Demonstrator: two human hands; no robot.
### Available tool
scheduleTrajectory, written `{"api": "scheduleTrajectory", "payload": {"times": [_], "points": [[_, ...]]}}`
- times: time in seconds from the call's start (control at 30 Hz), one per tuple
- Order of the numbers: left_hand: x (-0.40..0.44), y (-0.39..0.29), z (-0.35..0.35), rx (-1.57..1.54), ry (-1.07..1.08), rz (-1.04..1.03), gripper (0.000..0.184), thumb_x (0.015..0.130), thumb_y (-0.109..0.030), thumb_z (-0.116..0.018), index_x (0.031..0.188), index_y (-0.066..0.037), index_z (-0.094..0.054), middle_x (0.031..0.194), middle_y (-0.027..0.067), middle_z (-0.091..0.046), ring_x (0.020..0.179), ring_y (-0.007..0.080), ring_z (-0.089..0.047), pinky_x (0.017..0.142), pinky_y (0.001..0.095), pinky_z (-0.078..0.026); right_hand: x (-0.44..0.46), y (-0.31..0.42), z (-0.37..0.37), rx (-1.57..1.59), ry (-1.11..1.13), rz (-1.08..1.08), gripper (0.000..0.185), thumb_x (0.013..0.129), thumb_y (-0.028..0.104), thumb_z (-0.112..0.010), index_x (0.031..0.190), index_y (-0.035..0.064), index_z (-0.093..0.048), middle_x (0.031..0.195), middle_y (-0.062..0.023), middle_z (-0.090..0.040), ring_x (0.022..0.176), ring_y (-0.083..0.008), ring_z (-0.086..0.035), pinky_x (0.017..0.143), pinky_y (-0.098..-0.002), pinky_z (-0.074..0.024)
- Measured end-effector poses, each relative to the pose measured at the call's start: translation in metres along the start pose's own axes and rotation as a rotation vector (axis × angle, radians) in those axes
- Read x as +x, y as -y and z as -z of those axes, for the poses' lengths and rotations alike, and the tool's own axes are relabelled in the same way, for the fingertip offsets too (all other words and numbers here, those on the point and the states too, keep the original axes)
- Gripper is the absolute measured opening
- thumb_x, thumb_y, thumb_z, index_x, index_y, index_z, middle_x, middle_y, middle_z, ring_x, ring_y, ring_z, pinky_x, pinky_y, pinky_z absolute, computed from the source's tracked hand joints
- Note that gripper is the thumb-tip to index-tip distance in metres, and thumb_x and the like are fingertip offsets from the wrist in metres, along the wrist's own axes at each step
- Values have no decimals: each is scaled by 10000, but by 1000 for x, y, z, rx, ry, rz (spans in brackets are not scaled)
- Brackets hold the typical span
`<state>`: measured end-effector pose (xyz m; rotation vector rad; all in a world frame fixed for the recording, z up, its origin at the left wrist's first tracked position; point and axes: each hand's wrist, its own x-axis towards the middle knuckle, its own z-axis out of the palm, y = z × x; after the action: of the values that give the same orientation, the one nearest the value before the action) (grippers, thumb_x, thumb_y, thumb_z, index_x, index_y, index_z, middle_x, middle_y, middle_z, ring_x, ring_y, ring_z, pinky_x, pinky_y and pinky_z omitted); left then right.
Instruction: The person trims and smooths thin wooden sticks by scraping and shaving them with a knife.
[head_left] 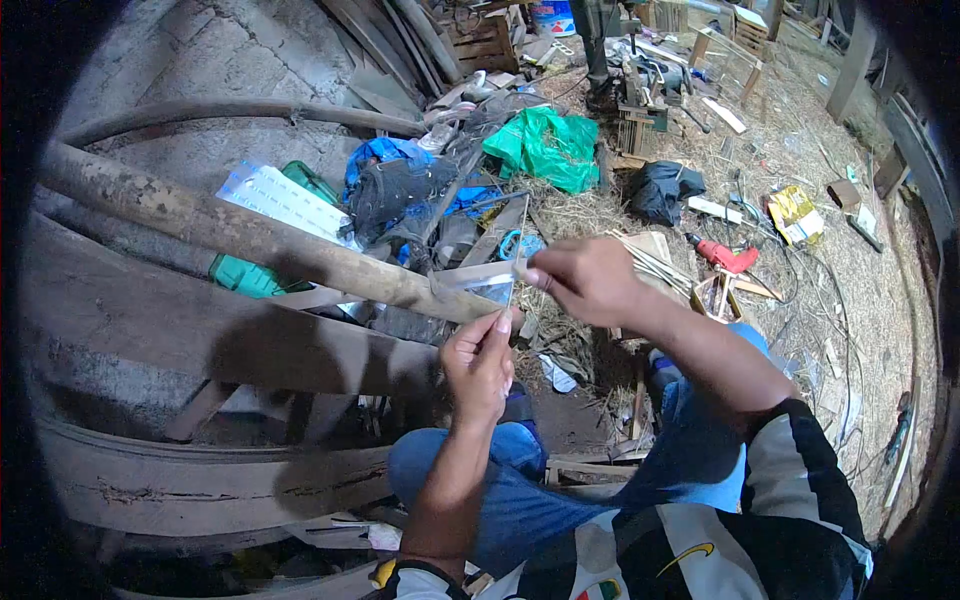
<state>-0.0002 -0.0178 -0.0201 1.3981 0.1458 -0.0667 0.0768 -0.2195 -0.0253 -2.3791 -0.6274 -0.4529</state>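
A thin wooden stick (522,222) stands nearly upright in front of me. My left hand (478,370) pinches its lower end between thumb and fingertips. Higher up, my right hand (585,280) is closed around a small pale piece (519,269) pressed against the stick; what that piece is, I cannot make out. Just beyond both hands, a long wooden pole (300,245) runs in from the left, its end close to my left fingertips. Pale thin sticks (655,265) lie in a bundle behind my right wrist.
Heavy wooden beams (220,320) fill the left side. On the ground ahead lie a green plastic bag (545,148), a black bag (662,190), a red power drill (722,254) and a yellow packet (795,215). Cables and wood scraps are scattered at right.
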Motion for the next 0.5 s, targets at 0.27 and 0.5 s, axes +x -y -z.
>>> {"api": "scheduleTrajectory", "payload": {"times": [0.27, 0.5], "points": [[1, 5, 0, 17, 10, -5, 207, 974, -160, -641, 1055, 24, -691, 565, -11, -530, 386, 46, -391, 348, 221, -321, 10, -29, -3, 224, -101, -252, 387, 985, 442, -557, 962, 78, -689, 728, -130, -638, 657, -285, -631, 605, -406, -480], [15, 14, 0, -76, -111, -82, 213, 987, -207, -625, 1085, -21, -658, 881, 107, -727, 724, 140, -683, 570, 252, -516, -26, 44, -40, 1181, 19, -448, 362, 985, 355, -630, 990, 0, -697, 821, -1, -653, 752, -68, -554, 661, -276, -460]]}}
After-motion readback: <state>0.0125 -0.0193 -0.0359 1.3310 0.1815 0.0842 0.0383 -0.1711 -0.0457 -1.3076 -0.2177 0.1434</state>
